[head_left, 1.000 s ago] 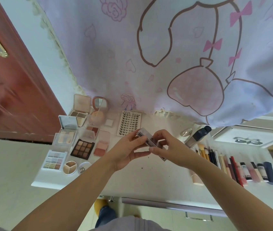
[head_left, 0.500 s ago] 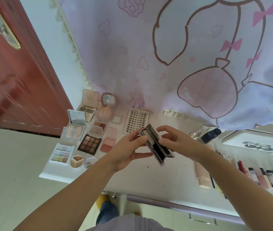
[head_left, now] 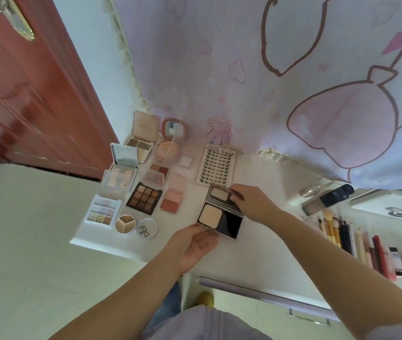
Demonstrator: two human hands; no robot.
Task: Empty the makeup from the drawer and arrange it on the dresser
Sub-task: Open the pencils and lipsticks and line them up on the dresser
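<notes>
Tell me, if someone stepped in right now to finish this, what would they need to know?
Left hand holds the near edge of the open black powder compact; right hand grips its raised lid.
The compact sits low over the white dresser, beside the lash tray.
Done: palettes grouped at left, brushes and tubes lined up at right.
Left: set the compact down. The drawer's inside is out of view.

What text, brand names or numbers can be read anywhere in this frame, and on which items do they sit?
"XOYO": printed at the top edge of the false lash card at the back of the dresser.
"blbl", roughly: large letters on the round white lid, seen upside down, so the reading is uncertain.
Labels on the tubes and bottles at the right: too small and blurred to read.
The open compact in the hands shows no readable text.
</notes>
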